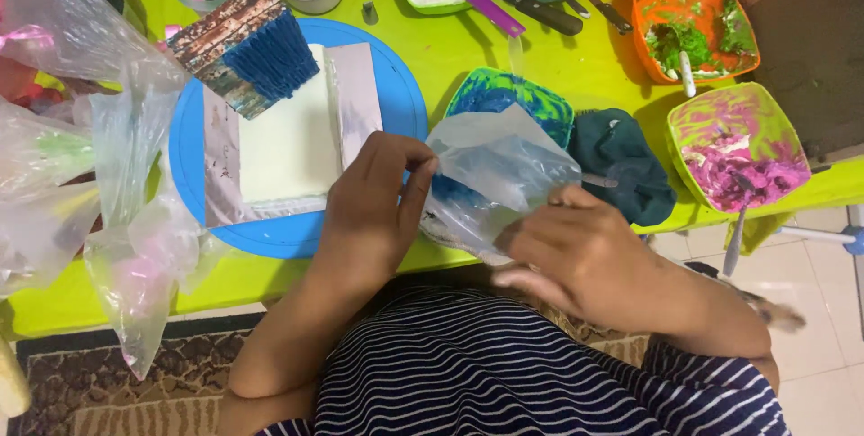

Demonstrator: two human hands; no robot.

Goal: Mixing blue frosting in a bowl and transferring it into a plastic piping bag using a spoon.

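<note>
Across the lime-green table [540, 58], lying as the largest surface and carrying everything else. Sitting at its near left, a blue round board [405, 98] bearing a white slab cake [288, 139], likely kept central for reach. Just right of the board, being held up between both hands: a clear plastic piping bag [499, 170] with blue icing at its bottom, lifted off the table edge. Pinching the bag's left rim between thumb and fingertips, the left hand [369, 211]; gripping the bag's lower right side with curled fingers, slightly blurred, the right hand [585, 256]. Resting behind the bag, right of the board, a blue-green smeared bowl [513, 94] and a dark teal cloth [625, 161]. Farther right of the board, bowls of pink [738, 143] and orange [697, 26] icing crowding toward the table's edge. Hanging left of the board, more clear bags [135, 220], leaving little free room except along the near table edge.
</note>
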